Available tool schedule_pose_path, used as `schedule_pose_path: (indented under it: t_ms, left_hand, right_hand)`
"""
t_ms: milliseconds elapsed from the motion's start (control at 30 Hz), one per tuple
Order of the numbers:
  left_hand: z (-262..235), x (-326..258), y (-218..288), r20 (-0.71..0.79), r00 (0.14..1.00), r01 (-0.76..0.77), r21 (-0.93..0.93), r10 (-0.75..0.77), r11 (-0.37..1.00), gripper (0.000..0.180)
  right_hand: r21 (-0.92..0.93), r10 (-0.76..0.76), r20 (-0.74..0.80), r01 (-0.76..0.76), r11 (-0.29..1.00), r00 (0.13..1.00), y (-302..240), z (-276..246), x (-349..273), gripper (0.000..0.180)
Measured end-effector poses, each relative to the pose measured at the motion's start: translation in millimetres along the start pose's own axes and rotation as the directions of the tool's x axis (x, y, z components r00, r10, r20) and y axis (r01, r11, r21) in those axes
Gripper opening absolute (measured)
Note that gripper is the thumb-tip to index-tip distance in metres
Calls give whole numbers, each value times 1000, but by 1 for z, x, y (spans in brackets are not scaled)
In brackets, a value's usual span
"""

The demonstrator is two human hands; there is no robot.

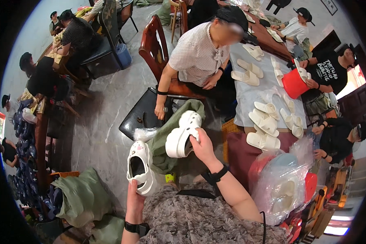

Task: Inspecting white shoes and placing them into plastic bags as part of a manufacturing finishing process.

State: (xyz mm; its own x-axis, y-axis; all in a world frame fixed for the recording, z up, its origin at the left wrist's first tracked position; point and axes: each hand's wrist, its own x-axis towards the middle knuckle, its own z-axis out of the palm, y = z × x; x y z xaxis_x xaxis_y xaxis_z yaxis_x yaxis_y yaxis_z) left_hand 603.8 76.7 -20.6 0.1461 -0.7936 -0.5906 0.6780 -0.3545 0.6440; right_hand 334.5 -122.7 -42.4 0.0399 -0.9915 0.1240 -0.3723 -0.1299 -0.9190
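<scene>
My left hand (135, 195) grips a white clog (149, 179) by its heel end, toe pointing away from me. Small coloured charms show on the clog's toe, and its dark inside faces up. In my right hand (204, 146) is a second white clog (179, 140), held at the opening with its holed toe pointing away and upward. The two clogs are apart, the right one higher and farther off. Behind them hangs or lies a green sack (162, 148), partly hidden by the clogs.
A seated person (199, 57) faces me beside a black case (144, 112). Pale slippers (264, 122) lie on the covered table (242, 97) at right, near a red bucket (295, 84). A plastic-wrapped bundle (280, 183) stands at near right; green sacks (83, 195) lie at near left.
</scene>
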Motion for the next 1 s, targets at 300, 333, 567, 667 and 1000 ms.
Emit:
schedule_pose_path:
  t_ms: [300, 333, 567, 667, 1000]
  left_hand:
    - [18, 36, 33, -59, 995, -81, 46, 84, 996, 52]
    - [3, 43, 19, -111, 990, -81, 53, 87, 995, 53]
    - [22, 42, -14, -260, 963, 53, -87, -74, 995, 59]
    - [47, 47, -22, -272, 958, 79, -72, -96, 994, 57]
    - [80, 69, -38, -320, 947, 38, 11, -33, 999, 61]
  right_hand:
    - [619, 299, 196, -354, 701, 934, 25, 30, 91, 18]
    - [674, 333, 168, -355, 648, 928, 32, 33, 99, 17]
    - [885, 360, 331, -419, 203, 873, 124, 32, 167, 22]
    - [924, 480, 324, -381, 22, 815, 150, 40, 190, 22]
    - [908, 588, 315, -417, 42, 745, 228, 44, 199, 25]
